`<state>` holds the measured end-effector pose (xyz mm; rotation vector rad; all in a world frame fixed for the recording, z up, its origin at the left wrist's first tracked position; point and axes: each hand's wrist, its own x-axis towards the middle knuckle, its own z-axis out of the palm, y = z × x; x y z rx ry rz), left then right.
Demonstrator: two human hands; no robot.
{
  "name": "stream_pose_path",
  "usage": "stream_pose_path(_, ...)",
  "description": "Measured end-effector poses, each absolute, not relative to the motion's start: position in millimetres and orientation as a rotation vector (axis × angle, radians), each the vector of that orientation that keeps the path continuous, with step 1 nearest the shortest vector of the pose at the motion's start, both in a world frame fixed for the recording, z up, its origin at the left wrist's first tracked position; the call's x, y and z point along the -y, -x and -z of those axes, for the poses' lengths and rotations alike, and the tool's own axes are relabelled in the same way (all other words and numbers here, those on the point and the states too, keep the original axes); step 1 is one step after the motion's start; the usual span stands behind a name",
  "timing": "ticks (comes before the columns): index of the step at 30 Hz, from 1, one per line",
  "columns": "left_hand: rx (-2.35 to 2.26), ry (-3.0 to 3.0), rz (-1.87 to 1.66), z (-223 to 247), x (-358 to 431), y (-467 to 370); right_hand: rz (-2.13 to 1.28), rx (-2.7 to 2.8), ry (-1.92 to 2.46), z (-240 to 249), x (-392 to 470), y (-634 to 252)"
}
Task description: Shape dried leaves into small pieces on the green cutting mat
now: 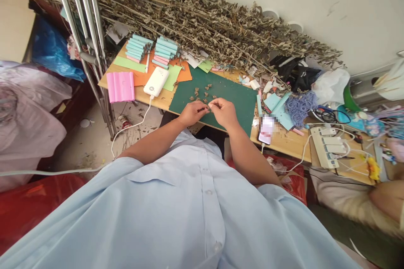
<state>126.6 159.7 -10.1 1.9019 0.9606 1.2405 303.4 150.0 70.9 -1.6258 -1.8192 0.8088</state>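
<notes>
My left hand [193, 113] and my right hand [223, 112] meet over the front part of a dark green cutting mat [235, 90]. On each, thumb and fingers are pinched together, and the fingertips nearly touch. Whatever lies between them is too small and too covered to name. Just beyond my fingers, several small crumpled brown bits of dried plant [196, 91] are scattered on the mat.
Dried leafy stalks [202, 17] line the back. Left are blue and pink paper rolls [166, 47], a white power bank [157, 80] and metal crutches [90, 29]. Right are a phone [266, 129], purple yarn [299, 107], a power strip [328, 147] and another person's bare limb [386, 201].
</notes>
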Motion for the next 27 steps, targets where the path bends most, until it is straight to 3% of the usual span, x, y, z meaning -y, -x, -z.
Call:
stream_pose_path(8,-1.005,-1.897,-1.228,5.5,-157.8,-127.3,-0.474,1.908,1.741,-37.8,-190.6,-339.7)
stream_pose_path(17,-0.997,-1.922,-1.240,5.4,-158.1,-126.7,-0.330,2.156,1.818,-20.7,-212.7,-319.9)
stream_pose_path(27,-1.005,-1.898,-1.208,5.4,-158.0,-126.5,-0.509,1.905,1.572,-49.5,-186.9,-315.6)
